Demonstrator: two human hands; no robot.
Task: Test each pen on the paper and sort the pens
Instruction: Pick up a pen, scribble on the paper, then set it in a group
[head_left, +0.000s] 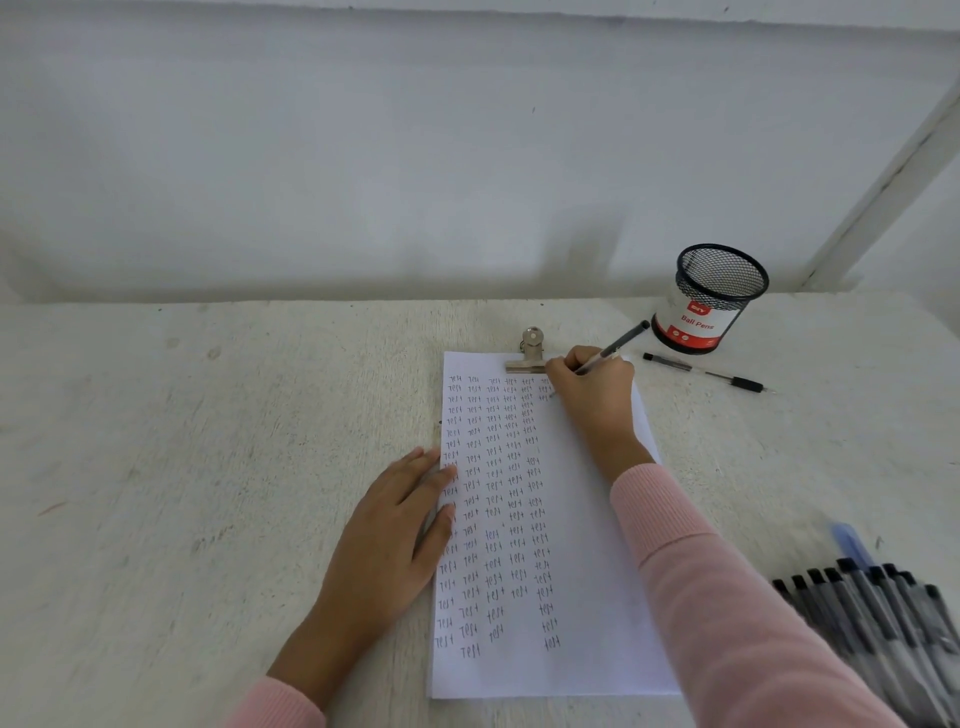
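A white sheet of paper (587, 545) lies on the table, held at its top by a metal clip (531, 353). Columns of the handwritten word "test" cover its left and middle. My right hand (595, 392) grips a black pen (618, 343) with the tip down on the paper near the top of the rightmost column. My left hand (395, 525) lies flat, fingers spread, pressing the paper's left edge. A second black pen (706, 372) lies loose on the table to the right of the paper. A pile of several black pens (883, 618) sits at the right edge.
A black mesh pen cup (709, 299) with a red and white "Ball Pens" label stands at the back right, with no pens showing above its rim. A blue object (849, 543) lies blurred behind the pen pile. The white wall (363, 156) rises behind the table.
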